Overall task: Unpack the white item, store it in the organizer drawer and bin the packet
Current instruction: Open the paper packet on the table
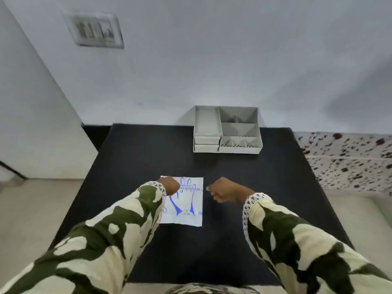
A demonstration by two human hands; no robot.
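Note:
A flat white packet [186, 205] printed with a blue glove outline lies on the black table [135, 158], near its middle front. My left hand [171, 185] is over the packet's top left corner with its fingers curled down; the blur hides whether it grips the corner. My right hand [224, 190] hovers just right of the packet, apart from it, loosely closed with nothing in it. The grey organizer [227, 130] stands at the table's far edge against the wall, with two closed drawers at its front left and open compartments on top.
A white wall rises behind the table, with a switch plate [95, 30] high on the left. A speckled surface [347, 160] borders the table on the right. Pale floor shows on both sides. No bin is in view.

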